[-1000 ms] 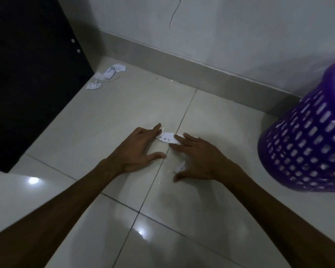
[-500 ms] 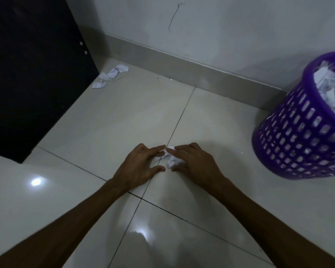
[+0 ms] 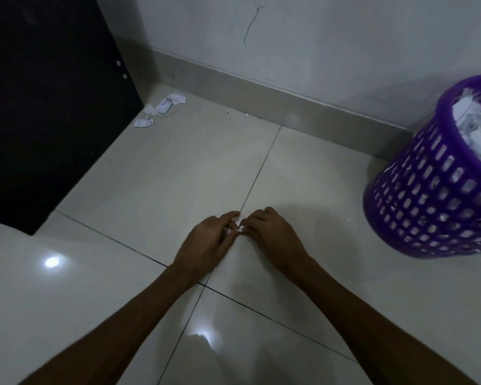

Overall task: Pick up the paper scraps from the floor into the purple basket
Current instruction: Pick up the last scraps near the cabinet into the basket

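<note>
My left hand (image 3: pixel 206 241) and my right hand (image 3: pixel 272 237) meet on the tiled floor, fingertips together, pinching a small bunch of white paper scraps (image 3: pixel 237 230) that is mostly hidden between the fingers. The purple basket (image 3: pixel 428 201), a perforated plastic bin, stands at the right and holds a heap of crumpled white paper. Several more paper scraps (image 3: pixel 161 108) lie in the far left corner, next to the dark cabinet.
A black cabinet panel (image 3: pixel 45 101) fills the left side. The grey wall and skirting (image 3: pixel 289 101) run along the back. Glossy floor tiles (image 3: pixel 178 173) lie between my hands and the corner scraps.
Both hands drew closer to me and closed together, gathering the flat scrap and a second piece into a bunch between the fingers. The view shifted, showing more of the basket.
</note>
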